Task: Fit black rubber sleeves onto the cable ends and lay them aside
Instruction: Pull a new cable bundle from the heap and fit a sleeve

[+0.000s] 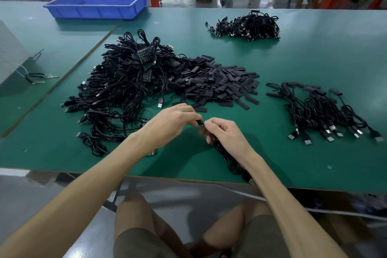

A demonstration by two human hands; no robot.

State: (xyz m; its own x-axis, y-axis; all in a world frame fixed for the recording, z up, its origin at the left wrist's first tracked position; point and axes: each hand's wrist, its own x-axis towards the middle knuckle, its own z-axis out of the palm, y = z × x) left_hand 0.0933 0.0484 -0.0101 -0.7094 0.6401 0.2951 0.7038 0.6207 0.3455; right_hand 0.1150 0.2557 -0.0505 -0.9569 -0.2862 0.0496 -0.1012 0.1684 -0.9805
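Meeting above the near middle of the bench (293, 163), the left hand (171, 122) pinches a small black piece (200, 122) at the cable (230, 161) gripped in the curled right hand (225, 134). Loose rubber sleeves (219, 84) lie heaped just beyond.

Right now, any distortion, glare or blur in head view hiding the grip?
Head view: wide-angle bends the green table; soft shadow beneath left hand and right hand; glare only on far floor; fingers, not blur, hide the small black part pinched.
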